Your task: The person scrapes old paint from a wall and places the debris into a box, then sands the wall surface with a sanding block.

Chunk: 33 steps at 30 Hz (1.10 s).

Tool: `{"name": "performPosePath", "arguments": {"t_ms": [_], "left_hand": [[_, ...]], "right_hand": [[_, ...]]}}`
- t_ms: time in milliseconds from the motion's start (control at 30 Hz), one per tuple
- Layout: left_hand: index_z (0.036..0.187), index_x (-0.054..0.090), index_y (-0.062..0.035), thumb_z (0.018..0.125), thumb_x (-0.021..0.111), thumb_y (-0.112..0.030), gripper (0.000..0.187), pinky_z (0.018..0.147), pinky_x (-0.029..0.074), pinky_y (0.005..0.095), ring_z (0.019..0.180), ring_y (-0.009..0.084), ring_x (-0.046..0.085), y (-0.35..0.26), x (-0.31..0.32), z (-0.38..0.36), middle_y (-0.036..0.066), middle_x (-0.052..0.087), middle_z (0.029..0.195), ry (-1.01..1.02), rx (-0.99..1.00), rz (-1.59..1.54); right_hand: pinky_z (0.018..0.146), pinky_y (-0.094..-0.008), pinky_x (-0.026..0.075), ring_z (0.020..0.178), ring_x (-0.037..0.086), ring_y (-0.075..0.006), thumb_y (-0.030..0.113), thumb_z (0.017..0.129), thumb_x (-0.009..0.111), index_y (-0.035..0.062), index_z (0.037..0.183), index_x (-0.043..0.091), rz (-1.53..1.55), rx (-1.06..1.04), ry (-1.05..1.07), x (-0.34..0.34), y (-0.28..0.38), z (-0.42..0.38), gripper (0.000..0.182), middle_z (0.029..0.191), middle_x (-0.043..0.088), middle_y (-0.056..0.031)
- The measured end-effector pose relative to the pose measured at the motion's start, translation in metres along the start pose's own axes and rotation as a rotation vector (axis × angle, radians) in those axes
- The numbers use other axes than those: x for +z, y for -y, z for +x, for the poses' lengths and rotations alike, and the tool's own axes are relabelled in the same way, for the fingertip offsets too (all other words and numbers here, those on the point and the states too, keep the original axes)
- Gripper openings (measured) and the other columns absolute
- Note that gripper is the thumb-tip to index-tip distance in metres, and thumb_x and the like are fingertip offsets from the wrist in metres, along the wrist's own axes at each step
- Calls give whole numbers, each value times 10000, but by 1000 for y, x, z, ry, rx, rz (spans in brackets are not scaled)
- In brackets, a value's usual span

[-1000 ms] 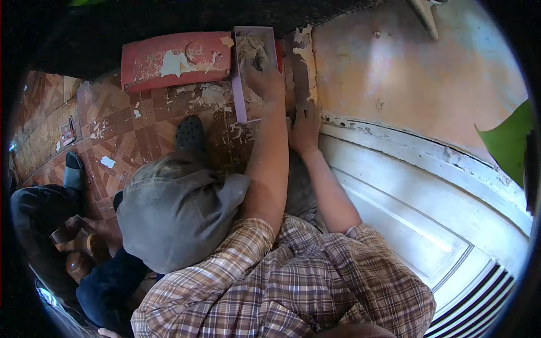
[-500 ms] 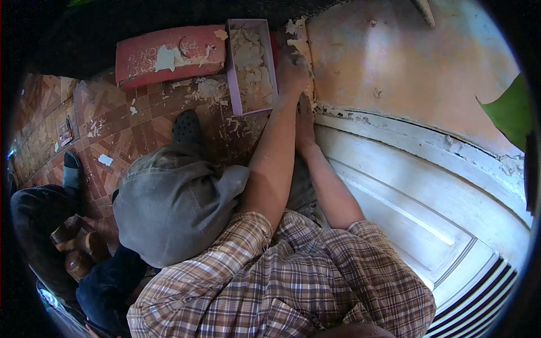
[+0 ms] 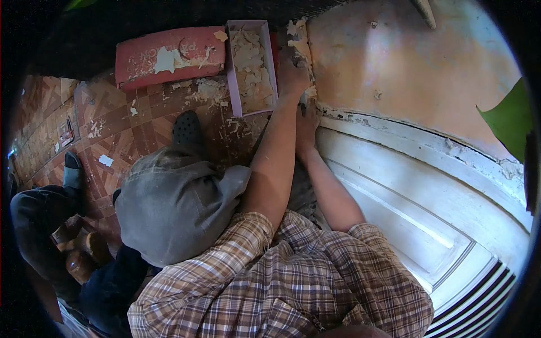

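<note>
Reaching toward the dark gap beside the box [image 3: 234, 90], the left hand [image 3: 293, 78] has most of its fingers lost in shadow, so I cannot tell whether they are clenched, released or grasping something. Just to their left lies that box, lilac-walled and holding pale flakes [image 3: 251, 70]; a red sliver shows at its far right side, largely hidden. Right of the same fingers runs the wall's ragged, peeling edge [image 3: 303, 42]; whether they touch it is unclear. Nearer the body, the right hand [image 3: 307, 127] sits just below the left one, its fingertips dark and partly obscured, their grip also impossible to read. A white panelled surface [image 3: 394, 208] spreads to the right of those fingers, cut off by the view's edge. Farther left of the left fingers, beyond the box, rests a red box piece [image 3: 141, 62], its lettering partly covered by scraps.
</note>
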<state>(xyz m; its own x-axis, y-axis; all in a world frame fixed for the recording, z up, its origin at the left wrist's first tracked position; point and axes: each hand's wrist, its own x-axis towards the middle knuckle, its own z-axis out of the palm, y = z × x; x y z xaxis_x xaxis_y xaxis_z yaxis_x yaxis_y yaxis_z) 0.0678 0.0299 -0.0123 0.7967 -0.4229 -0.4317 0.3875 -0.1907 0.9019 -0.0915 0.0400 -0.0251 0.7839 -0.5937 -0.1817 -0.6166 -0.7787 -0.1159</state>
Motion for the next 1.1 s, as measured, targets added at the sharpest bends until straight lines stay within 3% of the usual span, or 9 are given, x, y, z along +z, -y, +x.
{"name": "performPosePath", "arguments": {"t_ms": [200, 267, 367, 467, 567, 633, 767, 867, 1100], "left_hand": [[1380, 465, -60, 947, 487, -364, 530, 1033, 400, 509, 1222, 438, 506, 22, 19, 2, 270, 530, 1317, -135, 161, 82], [1397, 444, -65, 944, 492, -359, 543, 1043, 394, 513, 1233, 442, 494, 16, 11, 2, 269, 510, 1344, -96, 154, 112], [1386, 462, -60, 942, 494, -345, 529, 1037, 400, 518, 1248, 445, 478, 5, 2, 1, 259, 485, 1375, 46, 8, 92], [1332, 509, -65, 949, 481, -332, 468, 998, 428, 521, 1206, 449, 506, 10, 6, 3, 252, 508, 1351, 30, -76, 113], [1189, 570, 46, 910, 543, -295, 441, 953, 451, 522, 1097, 471, 572, 39, 20, 18, 309, 580, 1197, -76, 203, 155], [1207, 588, -65, 961, 468, -352, 396, 942, 461, 510, 1119, 447, 555, 22, 11, 2, 247, 563, 1276, -82, 16, 146], [1176, 595, 19, 910, 532, -308, 427, 942, 463, 490, 1099, 436, 585, 13, -1, -2, 281, 621, 1143, -2, -53, 29], [1130, 624, 35, 912, 539, -313, 419, 932, 470, 486, 1077, 437, 595, 1, -1, -8, 280, 637, 1108, -56, -37, 84], [1167, 612, 3, 897, 563, -301, 409, 946, 464, 501, 1091, 442, 580, -4, 5, -2, 263, 608, 1180, 13, 19, 49]], "right_hand": [[1106, -608, 184, 1376, 259, -500, 357, 895, 574, 3, 1323, 450, 31, -152, 254, 27, -14, 6, 568, 1454, 290, -355], [1106, -605, 184, 1355, 292, -496, 372, 908, 561, 26, 1325, 457, -40, -116, -10, 35, -17, 6, 552, 1434, 318, -348], [1113, -607, 176, 1379, 268, -493, 396, 926, 534, 45, 1311, 466, -12, 54, -61, -13, 17, -5, 526, 1464, 285, -353], [1120, -613, 163, 1404, 224, -500, 417, 924, 542, 64, 1274, 479, -70, 98, -39, 2, 5, -1, 501, 1494, 235, -364], [1125, -617, 153, 1422, 175, -509, 422, 913, 560, 66, 1246, 474, 7, 139, 37, 3, 9, 5, 495, 1509, 204, -372], [1126, -616, 155, 1419, 179, -514, 421, 914, 558, 70, 1258, 466, -1, 136, 60, -5, 15, 4, 500, 1507, 206, -372], [1114, -594, 232, 1403, 256, -458, 293, 977, 445, 102, 1423, 375, -214, 80, 145, -9, 14, -2, 490, 1518, 240, -290], [1118, -620, 187, 1415, 191, -515, 408, 925, 538, 66, 1393, 385, -62, 36, 143, -9, 12, -3, 599, 1517, 181, -368], [1134, -579, 203, 1415, 228, -464, 370, 920, 548, 49, 1422, 362, -126, -96, 48, 20, -13, -4, 625, 1523, 223, -309]]}}
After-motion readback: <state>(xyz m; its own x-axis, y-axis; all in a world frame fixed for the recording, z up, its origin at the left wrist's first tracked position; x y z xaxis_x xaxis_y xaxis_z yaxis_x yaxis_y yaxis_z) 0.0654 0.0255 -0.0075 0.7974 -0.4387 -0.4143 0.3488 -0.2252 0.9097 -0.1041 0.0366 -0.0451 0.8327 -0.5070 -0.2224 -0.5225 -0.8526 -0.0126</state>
